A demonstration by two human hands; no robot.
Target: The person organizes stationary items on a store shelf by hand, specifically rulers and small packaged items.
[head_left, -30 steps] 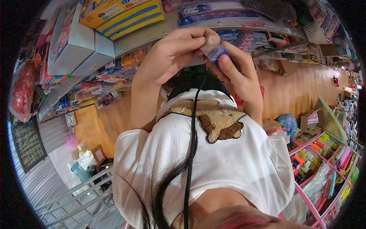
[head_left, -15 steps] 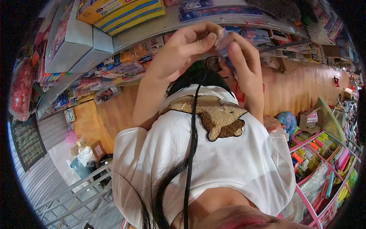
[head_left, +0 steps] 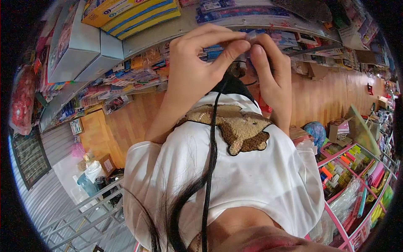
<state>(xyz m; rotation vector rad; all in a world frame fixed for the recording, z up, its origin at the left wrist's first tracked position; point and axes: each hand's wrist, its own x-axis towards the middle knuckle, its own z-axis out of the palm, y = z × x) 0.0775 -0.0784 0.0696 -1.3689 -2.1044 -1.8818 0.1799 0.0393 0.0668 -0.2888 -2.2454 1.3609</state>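
My left hand reaches in from the left, its thumb and index finger pinched on a small piece of clear plastic. From the other side, my right hand grips the same piece between thumb and bent fingers. The fingertips of both hands nearly meet there, in front of a shelf edge, and cover much of the piece. Its exact form cannot be made out.
Shelves with packaged goods run across the top, with yellow boxes and pale boxes at upper left. A pink-framed bin stands at lower right, a metal rack at lower left.
My left hand has turned and opened a wider gap between thumb and index finger behind the pinch. The plastic has shifted slightly up and right, and less of it shows.
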